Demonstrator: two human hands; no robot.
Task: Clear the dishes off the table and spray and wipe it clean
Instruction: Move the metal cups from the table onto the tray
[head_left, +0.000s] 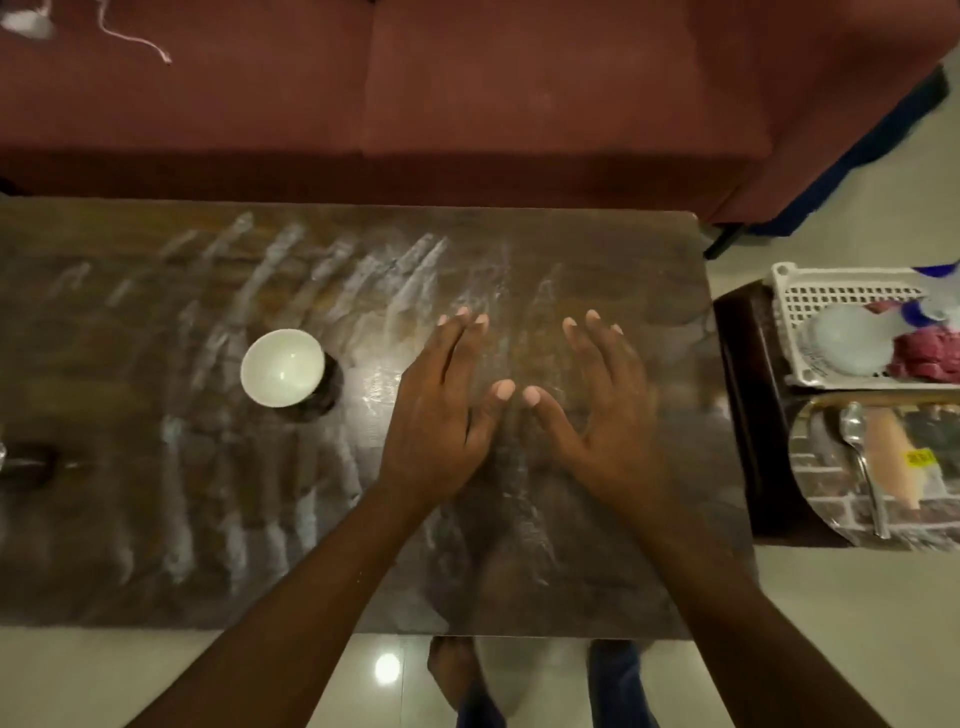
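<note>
While both arms reach forward, left hand (441, 415) and right hand (602, 410) hover spread above table (156, 493).

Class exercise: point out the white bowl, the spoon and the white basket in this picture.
white bowl (282, 370): head view, on the bowl's inside.
spoon (852, 422): head view, on its scoop end.
white basket (831, 297): head view, on its perforated far wall.

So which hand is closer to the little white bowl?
Left. The left hand is spread just beside the white bowl, not touching it; the right hand is farther off, beyond the left one.
</note>
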